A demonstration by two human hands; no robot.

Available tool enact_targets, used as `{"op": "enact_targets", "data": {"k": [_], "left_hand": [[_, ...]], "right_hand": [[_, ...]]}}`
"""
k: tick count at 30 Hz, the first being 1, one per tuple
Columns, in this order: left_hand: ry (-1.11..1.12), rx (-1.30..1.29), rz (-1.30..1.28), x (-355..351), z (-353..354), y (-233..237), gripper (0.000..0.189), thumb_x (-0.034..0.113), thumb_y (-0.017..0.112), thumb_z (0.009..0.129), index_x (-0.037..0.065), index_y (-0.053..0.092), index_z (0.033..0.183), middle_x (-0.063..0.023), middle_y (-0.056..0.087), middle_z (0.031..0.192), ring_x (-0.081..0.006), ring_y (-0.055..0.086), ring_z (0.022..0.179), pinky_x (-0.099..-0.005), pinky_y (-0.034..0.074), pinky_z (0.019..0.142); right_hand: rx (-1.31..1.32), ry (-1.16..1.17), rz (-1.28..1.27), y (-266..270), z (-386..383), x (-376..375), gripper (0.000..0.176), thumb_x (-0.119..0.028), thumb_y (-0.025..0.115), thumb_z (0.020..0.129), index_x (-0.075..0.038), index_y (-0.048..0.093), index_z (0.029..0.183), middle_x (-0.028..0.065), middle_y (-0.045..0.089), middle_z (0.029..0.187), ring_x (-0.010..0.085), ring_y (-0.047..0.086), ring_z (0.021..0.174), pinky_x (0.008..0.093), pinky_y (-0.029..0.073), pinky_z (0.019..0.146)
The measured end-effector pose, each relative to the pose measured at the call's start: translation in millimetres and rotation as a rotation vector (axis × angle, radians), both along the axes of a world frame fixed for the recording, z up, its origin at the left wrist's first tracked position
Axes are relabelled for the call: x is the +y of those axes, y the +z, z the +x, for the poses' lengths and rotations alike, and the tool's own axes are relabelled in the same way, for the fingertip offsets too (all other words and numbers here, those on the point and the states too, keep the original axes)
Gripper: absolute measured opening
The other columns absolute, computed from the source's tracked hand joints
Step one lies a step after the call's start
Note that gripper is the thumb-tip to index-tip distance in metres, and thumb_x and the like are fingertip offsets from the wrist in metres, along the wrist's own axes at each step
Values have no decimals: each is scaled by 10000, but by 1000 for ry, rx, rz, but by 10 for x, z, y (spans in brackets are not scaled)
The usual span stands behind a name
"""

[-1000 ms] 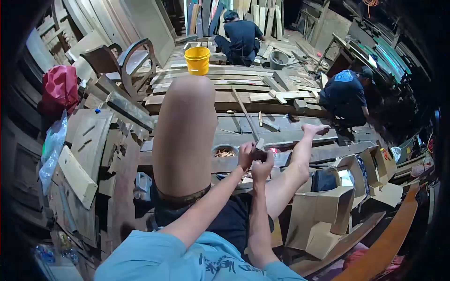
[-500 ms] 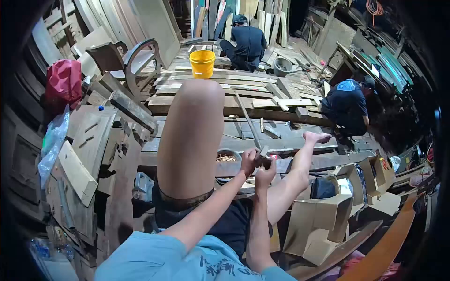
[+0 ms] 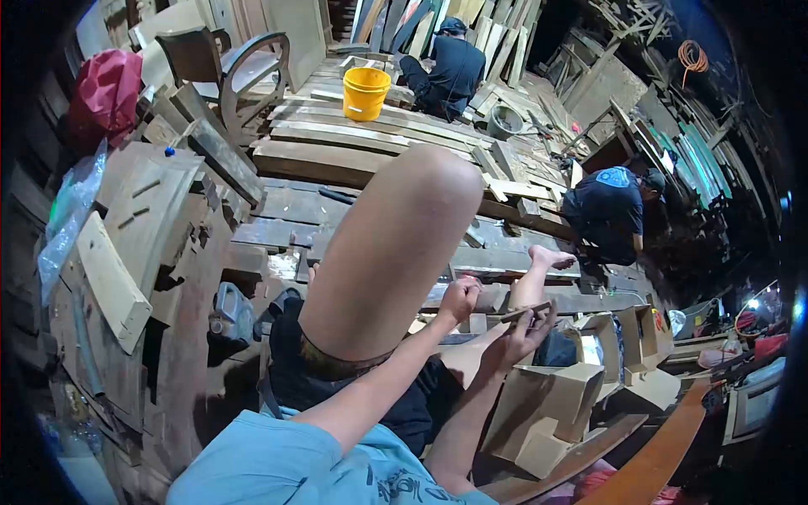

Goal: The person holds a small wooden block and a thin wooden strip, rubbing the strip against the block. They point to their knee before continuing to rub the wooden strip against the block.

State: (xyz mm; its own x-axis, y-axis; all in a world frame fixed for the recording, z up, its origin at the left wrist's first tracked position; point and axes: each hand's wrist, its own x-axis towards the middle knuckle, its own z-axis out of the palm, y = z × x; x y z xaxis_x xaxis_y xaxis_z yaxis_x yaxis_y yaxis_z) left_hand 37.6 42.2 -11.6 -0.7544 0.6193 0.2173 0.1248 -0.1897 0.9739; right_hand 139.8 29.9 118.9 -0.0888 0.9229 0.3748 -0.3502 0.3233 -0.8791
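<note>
Head view: we sit on the plank floor [image 3: 337, 160] with our left knee [image 3: 404, 227] drawn up high and our right leg [image 3: 534, 282] stretched forward, foot resting on a board. Our right hand [image 3: 520, 335] grips a thin wooden piece [image 3: 527, 312], which lies flat across the fingertips just above the outstretched leg. It is pinched by its edges, probably so that its broad face stays free and level in front of us. That wrist is bent back, palm half up, and the forearm rises steeply from the bottom of the picture.

Our left hand [image 3: 459, 299] is clenched into a fist just beside the raised knee, near the right hand but apart from the wooden piece. We cannot tell whether the fist encloses anything. The left arm runs long and nearly straight from the shoulder.

Open cardboard boxes [image 3: 551, 400] stand just to our right, within easy reach. Further off, a yellow bucket [image 3: 366, 91] stands on the planks, and two co-workers [image 3: 608, 210] crouch over their own timber, well apart from us.
</note>
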Motion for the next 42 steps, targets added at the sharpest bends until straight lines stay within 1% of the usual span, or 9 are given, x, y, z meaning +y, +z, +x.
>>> {"op": "enact_targets", "data": {"k": [4,12,18,19,22,28,33,36,42], "left_hand": [[2,26,-117,2,73,36,251,211,482,743,2,619,771,-185,602,836,-312,581,810,-359,444,724],[64,110,-107,66,111,-19,235,173,471,724,-6,620,752,-157,622,812,-304,595,809,-342,457,736],[-5,101,-198,68,53,-39,244,185,483,721,0,636,765,-153,628,860,-282,599,852,-320,455,766],[19,-150,-7,90,101,-43,253,177,467,727,-20,624,750,-163,624,797,-276,601,768,-318,452,716],[34,-45,-9,103,56,9,252,176,466,727,-20,623,748,-159,621,791,-272,597,762,-317,450,711],[34,5,-20,50,19,53,251,176,465,728,-21,621,745,-153,615,778,-262,589,750,-314,445,701],[40,1,-38,58,40,-56,250,175,465,728,-21,618,742,-147,610,768,-255,582,740,-311,441,692],[38,-2,-28,-5,31,-32,249,175,464,728,-21,617,740,-144,606,761,-250,578,734,-310,439,687],[34,8,-2,-195,-75,-35,248,174,463,729,-22,614,737,-138,600,749,-241,570,722,-307,435,676]], "right_hand": [[118,97,-132,305,-15,-234,416,-33,430,852,-81,328,1252,90,484,965,158,494,795,280,425,702],[99,331,85,734,-110,-446,351,11,419,817,-37,428,1165,69,487,884,134,475,701,238,417,615],[-476,298,509,1113,-315,-592,366,35,417,812,-2,460,1174,119,478,1175,111,470,779,216,397,690],[-526,285,598,1144,-344,-585,393,50,427,790,-26,484,1171,135,502,1140,137,476,881,245,392,780],[-669,373,580,1327,-378,-699,435,49,435,753,-53,498,1172,172,510,1110,166,487,921,286,375,835],[-755,343,719,1482,-517,-737,580,-4,434,649,-103,473,1219,107,563,714,186,511,603,496,98,1034],[-894,421,720,1527,-532,-734,611,-62,437,662,-138,424,1269,82,533,682,179,477,596,510,77,1019],[-950,474,793,1510,-511,-713,681,-52,453,676,-204,318,1326,172,547,905,335,553,703,399,452,634],[-963,588,749,1505,-479,-851,664,-18,449,649,-173,391,1292,174,555,863,288,536,640,339,455,658]]}}
